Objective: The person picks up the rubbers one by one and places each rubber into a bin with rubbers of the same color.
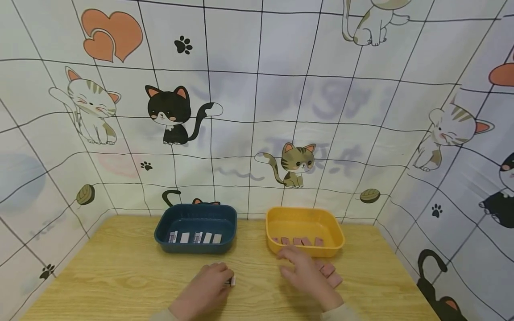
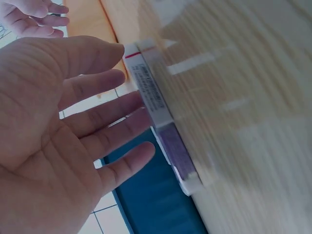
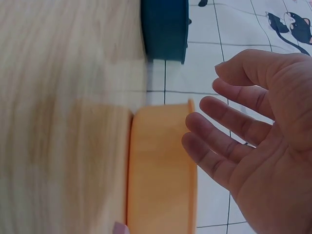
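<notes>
My left hand is at a small white block on the table, in front of the blue bin. In the left wrist view, loosely bent fingers reach the edge of a white block with printed text and a red line, which looks like an eraser. A purple block with a white end lies against it. My right hand is empty, fingers spread and slightly bent, near the front rim of the yellow bin. Several pink blocks lie beside it, partly hidden by the hand.
The blue bin stands at the back left of the wooden table, holding a row of white blocks. Several pink blocks lie inside the yellow bin. A cat-printed cloth rises behind the table and at the sides.
</notes>
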The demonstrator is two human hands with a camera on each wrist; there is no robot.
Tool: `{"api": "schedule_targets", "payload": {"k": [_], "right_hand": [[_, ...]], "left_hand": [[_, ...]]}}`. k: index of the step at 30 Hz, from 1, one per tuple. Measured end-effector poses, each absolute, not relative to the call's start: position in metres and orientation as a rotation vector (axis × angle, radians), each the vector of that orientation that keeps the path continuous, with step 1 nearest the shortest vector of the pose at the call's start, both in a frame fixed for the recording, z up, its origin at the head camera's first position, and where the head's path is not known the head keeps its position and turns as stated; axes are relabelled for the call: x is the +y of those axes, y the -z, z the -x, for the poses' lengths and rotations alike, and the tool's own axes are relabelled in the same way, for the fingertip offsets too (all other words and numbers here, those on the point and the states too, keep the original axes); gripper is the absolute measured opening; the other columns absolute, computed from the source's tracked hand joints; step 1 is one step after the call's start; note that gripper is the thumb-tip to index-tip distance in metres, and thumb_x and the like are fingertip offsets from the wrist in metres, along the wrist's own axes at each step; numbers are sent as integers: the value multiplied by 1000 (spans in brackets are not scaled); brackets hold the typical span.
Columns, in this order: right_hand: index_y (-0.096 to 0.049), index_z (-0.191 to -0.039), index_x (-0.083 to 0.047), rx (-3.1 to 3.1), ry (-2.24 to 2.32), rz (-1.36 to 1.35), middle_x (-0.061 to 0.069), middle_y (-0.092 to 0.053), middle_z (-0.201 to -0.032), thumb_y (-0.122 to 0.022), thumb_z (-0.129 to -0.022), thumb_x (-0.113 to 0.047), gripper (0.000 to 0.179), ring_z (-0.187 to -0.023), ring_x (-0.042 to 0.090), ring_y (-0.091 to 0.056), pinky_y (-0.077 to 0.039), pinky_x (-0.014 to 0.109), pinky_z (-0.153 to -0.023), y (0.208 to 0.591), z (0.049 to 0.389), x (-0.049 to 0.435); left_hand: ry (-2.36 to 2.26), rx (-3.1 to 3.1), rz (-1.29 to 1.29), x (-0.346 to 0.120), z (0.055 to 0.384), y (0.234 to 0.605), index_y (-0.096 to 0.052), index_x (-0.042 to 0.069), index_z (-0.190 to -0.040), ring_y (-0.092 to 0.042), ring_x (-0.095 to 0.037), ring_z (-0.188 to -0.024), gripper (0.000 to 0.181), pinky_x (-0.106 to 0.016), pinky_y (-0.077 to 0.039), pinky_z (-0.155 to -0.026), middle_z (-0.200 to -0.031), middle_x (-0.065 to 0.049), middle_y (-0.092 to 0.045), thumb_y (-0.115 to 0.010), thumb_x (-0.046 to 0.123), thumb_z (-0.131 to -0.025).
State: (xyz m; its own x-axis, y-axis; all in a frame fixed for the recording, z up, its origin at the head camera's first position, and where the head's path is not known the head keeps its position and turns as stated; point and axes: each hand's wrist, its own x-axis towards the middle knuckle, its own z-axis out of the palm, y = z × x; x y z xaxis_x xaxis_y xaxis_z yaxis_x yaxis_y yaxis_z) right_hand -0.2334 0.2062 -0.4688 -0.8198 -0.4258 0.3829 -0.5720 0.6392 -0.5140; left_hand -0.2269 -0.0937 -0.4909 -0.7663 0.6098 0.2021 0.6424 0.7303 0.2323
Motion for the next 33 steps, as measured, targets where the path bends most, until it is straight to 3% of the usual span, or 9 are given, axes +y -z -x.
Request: {"api": "schedule_targets", "payload": {"k": [13,20,25,33], "right_hand": [[-70,-111,-6,-2696,-997,-823,9,-66,-123,-68,-92,0,20,-110,26,-67,-58,44,-89,480,224,193],[-70,-110,-5,-2722,-1043,-830,13,-66,-126,-67,-91,0,20,-116,32,-65,-57,45,-92,480,222,189],[-70,-109,-5,-2739,-1049,-846,14,-65,-127,-68,-90,-2,19,-117,33,-63,-56,46,-93,481,221,185],[-71,-107,-7,-2714,-1083,-876,11,-63,-125,-67,-91,0,17,-111,22,-62,-56,35,-86,488,218,181]], "left_hand": [[353,-2876,1080,-102,227,489,-72,17,-113,-61,-12,-94,23,-39,-54,-83,-104,6,-66,-78,15,-91],[308,-2957,1116,-102,224,482,-68,16,-125,-64,-16,-103,51,-39,-57,-91,-117,1,-65,-86,4,-79],[340,-2976,1128,-98,222,482,-66,20,-128,-63,-23,-116,62,-42,-57,-95,-132,-3,-62,-88,0,-73],[377,-3024,1146,-90,222,482,-66,23,-128,-61,-11,-110,68,-35,-56,-95,-126,5,-64,-87,-4,-69]]}}
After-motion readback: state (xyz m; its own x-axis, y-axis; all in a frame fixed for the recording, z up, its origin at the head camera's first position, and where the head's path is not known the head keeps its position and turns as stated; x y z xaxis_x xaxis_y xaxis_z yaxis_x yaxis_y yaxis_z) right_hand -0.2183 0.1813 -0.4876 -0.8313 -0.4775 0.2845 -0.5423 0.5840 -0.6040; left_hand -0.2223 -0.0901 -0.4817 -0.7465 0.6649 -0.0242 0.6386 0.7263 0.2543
